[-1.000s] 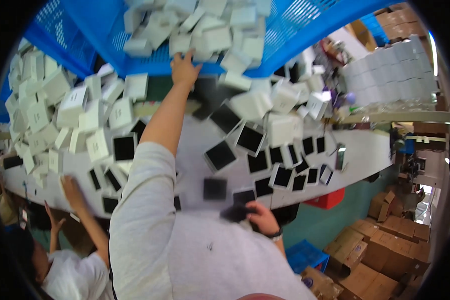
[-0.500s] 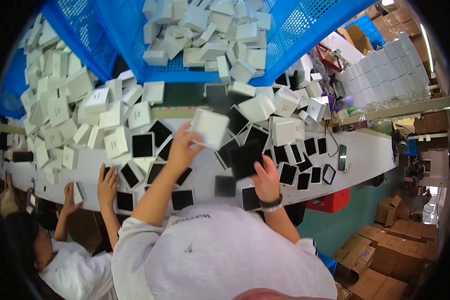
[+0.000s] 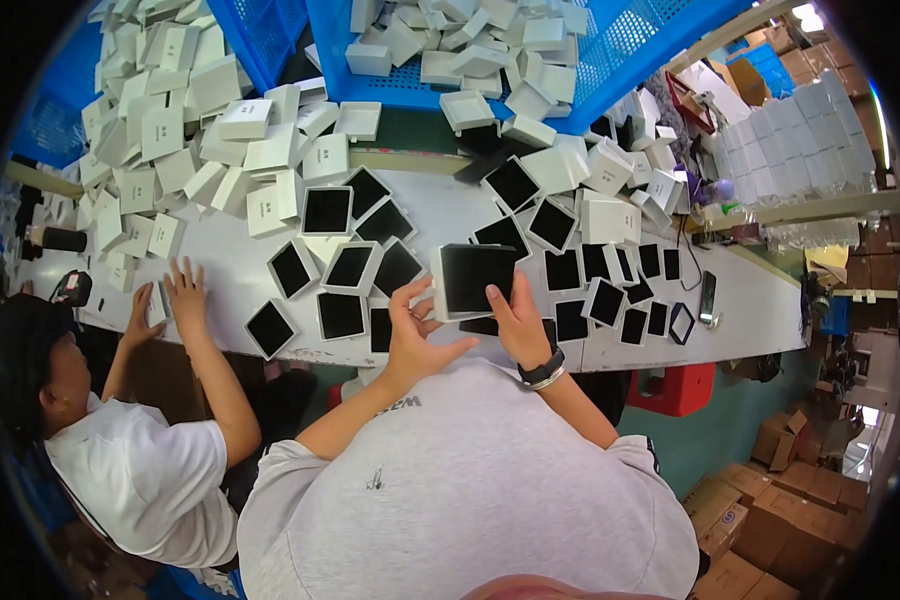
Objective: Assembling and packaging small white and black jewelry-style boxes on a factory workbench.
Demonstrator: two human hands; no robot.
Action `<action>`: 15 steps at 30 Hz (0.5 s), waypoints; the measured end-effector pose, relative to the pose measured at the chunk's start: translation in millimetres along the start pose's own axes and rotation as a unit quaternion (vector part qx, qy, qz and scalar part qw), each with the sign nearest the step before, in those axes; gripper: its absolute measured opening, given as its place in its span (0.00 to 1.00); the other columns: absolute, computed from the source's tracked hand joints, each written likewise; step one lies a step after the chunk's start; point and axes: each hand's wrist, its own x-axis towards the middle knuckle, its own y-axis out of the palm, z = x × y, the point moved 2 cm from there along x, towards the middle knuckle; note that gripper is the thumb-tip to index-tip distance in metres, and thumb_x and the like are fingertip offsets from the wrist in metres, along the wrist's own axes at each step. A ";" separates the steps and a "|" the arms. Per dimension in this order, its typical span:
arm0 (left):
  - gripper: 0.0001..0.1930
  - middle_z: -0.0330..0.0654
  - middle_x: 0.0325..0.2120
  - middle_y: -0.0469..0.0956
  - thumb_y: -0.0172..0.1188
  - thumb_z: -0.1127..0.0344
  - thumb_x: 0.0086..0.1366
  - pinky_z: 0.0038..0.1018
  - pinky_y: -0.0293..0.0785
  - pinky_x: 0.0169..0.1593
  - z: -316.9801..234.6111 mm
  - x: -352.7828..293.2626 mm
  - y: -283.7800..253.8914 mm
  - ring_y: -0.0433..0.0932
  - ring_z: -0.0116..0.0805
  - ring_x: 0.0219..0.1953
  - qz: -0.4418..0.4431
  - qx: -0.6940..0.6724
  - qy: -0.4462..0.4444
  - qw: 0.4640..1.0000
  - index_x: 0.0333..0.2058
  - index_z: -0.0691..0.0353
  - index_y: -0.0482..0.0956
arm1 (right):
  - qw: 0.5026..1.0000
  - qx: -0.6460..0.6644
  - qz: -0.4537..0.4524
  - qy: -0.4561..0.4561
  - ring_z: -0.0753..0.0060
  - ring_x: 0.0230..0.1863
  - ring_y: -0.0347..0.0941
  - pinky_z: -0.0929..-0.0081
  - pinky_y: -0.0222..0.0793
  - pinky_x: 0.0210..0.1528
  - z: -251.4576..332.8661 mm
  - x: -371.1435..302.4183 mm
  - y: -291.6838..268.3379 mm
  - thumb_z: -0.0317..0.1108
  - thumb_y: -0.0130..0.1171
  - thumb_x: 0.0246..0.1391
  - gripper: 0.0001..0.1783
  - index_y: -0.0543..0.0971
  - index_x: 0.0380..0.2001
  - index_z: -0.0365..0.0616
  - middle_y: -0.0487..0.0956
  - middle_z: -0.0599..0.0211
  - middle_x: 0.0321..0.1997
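In front of my chest, my left hand [image 3: 415, 338] grips the lower left side of an open white cardboard box [image 3: 442, 305], its thumb stretched out to the right. My right hand [image 3: 522, 325] holds a flat black square insert [image 3: 478, 280] at its right edge, thumb on top. The insert covers most of the box opening; whether it is fully seated I cannot tell. Several open white boxes with black inside lie around my hands, among them a box to the left [image 3: 351, 267] and a tilted box beyond [image 3: 511, 185].
White boxes [image 3: 270, 205] are heaped at the left. A blue perforated crate [image 3: 610, 60] full of white boxes stands at the back. A co-worker's hands [image 3: 185, 295] hold a small white box at the left. A phone [image 3: 708, 295] lies on the right of the white table [image 3: 760, 320].
My left hand has brought the white box down toward my chest, and my right hand has brought the black insert onto it. The view has shifted, and the co-worker's hand has opened over their box.
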 end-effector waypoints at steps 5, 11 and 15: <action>0.33 0.44 0.49 0.62 0.60 0.64 0.61 0.23 0.70 0.45 -20.1 10.5 -5.3 0.70 0.31 0.46 -0.050 -0.217 -0.304 0.926 0.59 0.60 0.52 | 0.972 -0.192 0.063 -0.117 0.48 0.52 0.64 0.67 0.60 0.56 17.1 -15.9 0.9 0.35 0.53 0.58 0.20 0.65 0.48 0.33 0.61 0.48 0.55; 0.19 0.41 0.40 0.72 0.55 0.58 0.65 0.21 0.66 0.46 1.5 1.5 -6.1 0.69 0.25 0.43 -0.042 -0.106 -0.279 0.954 0.49 0.64 0.66 | 0.996 0.028 0.079 0.033 0.67 0.51 0.68 0.74 0.65 0.52 13.3 -34.8 12.1 0.32 0.53 0.58 0.19 0.66 0.52 0.38 0.60 0.58 0.59; 0.18 0.39 0.37 0.72 0.56 0.62 0.65 0.20 0.65 0.45 -11.3 0.4 -4.2 0.69 0.24 0.40 -0.019 -0.108 -0.206 0.972 0.48 0.64 0.66 | 0.980 0.194 0.012 0.042 0.78 0.53 0.67 0.82 0.66 0.48 10.2 -28.8 2.8 0.34 0.54 0.59 0.19 0.67 0.50 0.38 0.68 0.63 0.53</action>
